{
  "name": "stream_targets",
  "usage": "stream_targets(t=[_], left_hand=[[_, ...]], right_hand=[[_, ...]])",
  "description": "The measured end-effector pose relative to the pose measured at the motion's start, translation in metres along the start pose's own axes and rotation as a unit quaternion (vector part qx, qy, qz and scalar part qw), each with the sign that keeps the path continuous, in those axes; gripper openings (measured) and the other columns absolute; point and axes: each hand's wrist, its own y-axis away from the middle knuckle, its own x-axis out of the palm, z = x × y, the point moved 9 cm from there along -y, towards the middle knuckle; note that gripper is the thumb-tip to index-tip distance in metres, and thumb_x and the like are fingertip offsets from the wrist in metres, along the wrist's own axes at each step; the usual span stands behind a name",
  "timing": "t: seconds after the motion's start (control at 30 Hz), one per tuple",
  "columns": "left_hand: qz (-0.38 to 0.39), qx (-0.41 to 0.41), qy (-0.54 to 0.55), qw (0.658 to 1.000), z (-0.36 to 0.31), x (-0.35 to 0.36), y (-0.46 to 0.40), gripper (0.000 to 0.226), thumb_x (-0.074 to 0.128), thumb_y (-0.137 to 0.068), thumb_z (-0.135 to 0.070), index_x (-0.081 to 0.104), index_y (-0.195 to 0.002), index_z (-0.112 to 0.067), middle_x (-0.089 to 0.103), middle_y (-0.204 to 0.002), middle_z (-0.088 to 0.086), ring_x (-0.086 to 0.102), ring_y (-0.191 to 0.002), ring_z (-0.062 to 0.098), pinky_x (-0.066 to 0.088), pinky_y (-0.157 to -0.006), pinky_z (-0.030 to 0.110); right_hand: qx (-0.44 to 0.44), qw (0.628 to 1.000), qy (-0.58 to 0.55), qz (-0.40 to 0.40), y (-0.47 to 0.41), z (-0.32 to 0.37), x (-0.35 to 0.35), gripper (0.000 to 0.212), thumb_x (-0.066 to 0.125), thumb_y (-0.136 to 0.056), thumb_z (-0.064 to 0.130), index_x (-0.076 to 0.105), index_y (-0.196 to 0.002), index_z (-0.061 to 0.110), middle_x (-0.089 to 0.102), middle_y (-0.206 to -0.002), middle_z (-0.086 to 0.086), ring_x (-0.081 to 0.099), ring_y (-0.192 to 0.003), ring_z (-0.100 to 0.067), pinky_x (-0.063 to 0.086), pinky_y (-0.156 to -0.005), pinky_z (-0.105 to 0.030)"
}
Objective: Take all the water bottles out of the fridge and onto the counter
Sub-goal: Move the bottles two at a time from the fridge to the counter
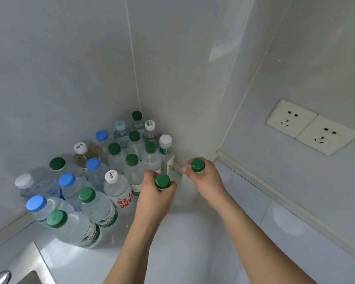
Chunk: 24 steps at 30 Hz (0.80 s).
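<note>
Hands each grip a green-capped bottle by the neck, lowering both onto the counter beside the crowded cluster to keep them upright.

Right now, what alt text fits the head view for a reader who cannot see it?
Two hands each hold a green-capped bottle by the neck over a white counter: left hand, right hand. To their left, a cluster of capped bottles fills the tiled corner; a double wall socket is at right.
</note>
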Motion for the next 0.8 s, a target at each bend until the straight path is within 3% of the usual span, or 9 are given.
stream_targets(t=[0.13, 0.2, 0.33, 0.47, 0.57, 0.8], left_hand=[[-0.022, -0.002, 0.006, 1.000, 0.021, 0.004, -0.019, 0.029, 0.068, -0.082, -0.030, 0.050, -0.103, -0.023, 0.061, -0.090, -0.004, 0.056, -0.075, 0.003, 0.038, -0.057, 0.018], [-0.041, 0.014, 0.014, 0.999, 0.028, 0.006, -0.024, 0.038, 0.070, -0.080, -0.035, 0.052, -0.113, -0.026, 0.062, -0.100, -0.011, 0.058, -0.087, 0.001, 0.040, -0.066, 0.015], [-0.084, 0.065, -0.017, 0.994, 0.042, 0.013, -0.036, 0.061, 0.075, -0.075, -0.028, 0.045, -0.128, -0.024, 0.056, -0.118, -0.005, 0.053, -0.108, 0.013, 0.047, -0.090, 0.031], [-0.084, 0.020, -0.038, 0.996, 0.077, 0.028, -0.037, 0.067, 0.074, -0.075, -0.027, 0.036, -0.129, -0.025, 0.057, -0.123, 0.003, 0.057, -0.107, 0.026, 0.050, -0.082, 0.035], [-0.090, 0.011, -0.038, 0.995, 0.092, 0.035, -0.039, 0.071, 0.074, -0.079, -0.026, 0.031, -0.136, -0.024, 0.054, -0.130, 0.004, 0.056, -0.112, 0.028, 0.046, -0.082, 0.031], [-0.115, 0.038, -0.039, 0.992, 0.098, 0.051, -0.058, 0.069, 0.072, -0.083, -0.024, 0.032, -0.139, -0.018, 0.050, -0.139, 0.009, 0.054, -0.116, 0.035, 0.051, -0.086, 0.042]], right_hand=[[-0.018, 1.000, -0.021, -0.009, -0.031, 0.004, 0.019, 0.022, 0.074, -0.081, 0.030, 0.066, -0.100, 0.023, 0.061, -0.105, 0.001, 0.058, -0.092, -0.004, 0.046, -0.083, -0.025], [-0.027, 0.999, -0.031, -0.013, -0.041, 0.004, 0.026, 0.017, 0.075, -0.081, 0.028, 0.066, -0.095, 0.024, 0.063, -0.100, 0.002, 0.059, -0.088, -0.003, 0.047, -0.081, -0.024], [-0.040, 0.998, -0.044, -0.008, -0.052, 0.005, 0.037, 0.012, 0.074, -0.082, 0.024, 0.064, -0.089, 0.021, 0.065, -0.091, 0.002, 0.061, -0.085, -0.010, 0.048, -0.080, -0.026], [-0.043, 0.998, -0.042, 0.005, -0.064, 0.008, 0.044, 0.015, 0.071, -0.084, 0.025, 0.062, -0.090, 0.015, 0.065, -0.083, 0.008, 0.060, -0.081, -0.009, 0.047, -0.077, -0.024], [-0.036, 0.999, -0.035, 0.008, -0.070, 0.006, 0.047, 0.010, 0.070, -0.084, 0.030, 0.061, -0.087, 0.028, 0.065, -0.084, 0.014, 0.061, -0.081, -0.002, 0.047, -0.074, -0.019], [-0.004, 0.994, -0.103, 0.043, -0.066, -0.017, 0.053, 0.037, 0.074, -0.080, 0.041, 0.062, -0.110, 0.023, 0.067, -0.111, 0.011, 0.059, -0.110, -0.005, 0.046, -0.101, -0.035]])
